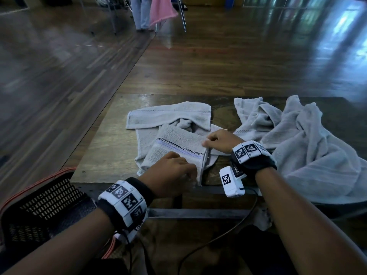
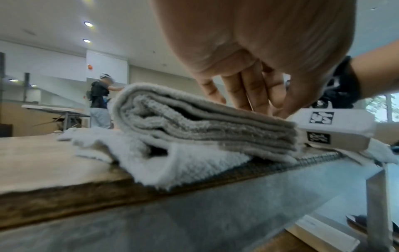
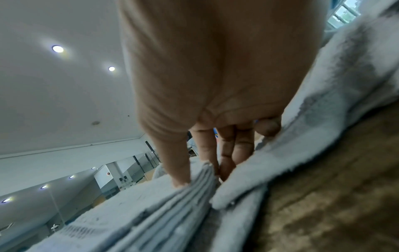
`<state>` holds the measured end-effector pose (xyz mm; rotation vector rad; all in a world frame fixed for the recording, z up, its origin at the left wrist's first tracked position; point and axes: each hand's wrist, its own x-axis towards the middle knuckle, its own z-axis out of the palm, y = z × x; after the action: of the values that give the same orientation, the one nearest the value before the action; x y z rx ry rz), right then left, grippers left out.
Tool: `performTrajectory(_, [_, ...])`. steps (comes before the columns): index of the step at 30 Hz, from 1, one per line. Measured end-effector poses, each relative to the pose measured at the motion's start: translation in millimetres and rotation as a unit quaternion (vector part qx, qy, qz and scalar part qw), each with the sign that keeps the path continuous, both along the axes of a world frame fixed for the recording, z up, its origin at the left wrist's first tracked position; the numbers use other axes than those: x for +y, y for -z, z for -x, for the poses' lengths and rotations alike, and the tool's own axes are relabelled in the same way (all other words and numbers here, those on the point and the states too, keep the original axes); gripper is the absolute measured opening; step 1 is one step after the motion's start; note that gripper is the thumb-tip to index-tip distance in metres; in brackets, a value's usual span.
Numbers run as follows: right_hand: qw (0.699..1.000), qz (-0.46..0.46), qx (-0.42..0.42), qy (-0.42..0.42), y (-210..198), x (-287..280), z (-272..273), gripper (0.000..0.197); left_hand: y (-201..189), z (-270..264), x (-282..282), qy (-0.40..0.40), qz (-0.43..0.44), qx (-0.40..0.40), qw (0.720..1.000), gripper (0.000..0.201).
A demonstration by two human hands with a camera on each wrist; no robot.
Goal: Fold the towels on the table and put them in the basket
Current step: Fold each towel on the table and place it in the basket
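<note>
A folded grey towel (image 1: 178, 147) with a dark checked and purple stripe lies in several layers on the wooden table (image 1: 103, 151), on top of a spread grey towel (image 1: 168, 116). My left hand (image 1: 188, 169) rests on its near right corner; in the left wrist view the left hand's (image 2: 259, 105) fingers reach down straight onto the top layer of the folded towel (image 2: 194, 126). My right hand (image 1: 208, 142) pinches the towel's right edge. The right wrist view shows that hand (image 3: 200, 175) with the thumb on top of the folded towel's (image 3: 151, 213) stacked edge and the fingers beside it.
A black mesh basket (image 1: 39, 205) with an orange rim stands below the table's near left corner. A large crumpled heap of grey towels (image 1: 297, 145) covers the table's right side. A person holding pink cloth (image 1: 160, 10) stands far off across the wooden floor.
</note>
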<state>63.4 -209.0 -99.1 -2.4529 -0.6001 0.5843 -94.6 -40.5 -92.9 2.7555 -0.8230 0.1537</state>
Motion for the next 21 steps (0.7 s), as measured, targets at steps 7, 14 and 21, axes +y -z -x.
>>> performTrajectory(7, [0.997, -0.077, 0.020, 0.018, -23.2, 2.9, 10.6, 0.022, -19.2, -23.2, 23.8, -0.165, 0.047, -0.052, 0.984, 0.009])
performTrajectory(14, [0.964, -0.220, -0.150, -0.015, -71.5, -4.8, 58.8, 0.023, -50.4, -33.6, 28.4, -0.236, 0.099, -0.043, 0.966, 0.075])
performTrajectory(21, [0.930, -0.329, -0.159, -0.033, -80.9, -26.4, 92.0, 0.043, -94.0, -17.3, 20.6, -0.155, 0.125, 0.005, 0.980, 0.027])
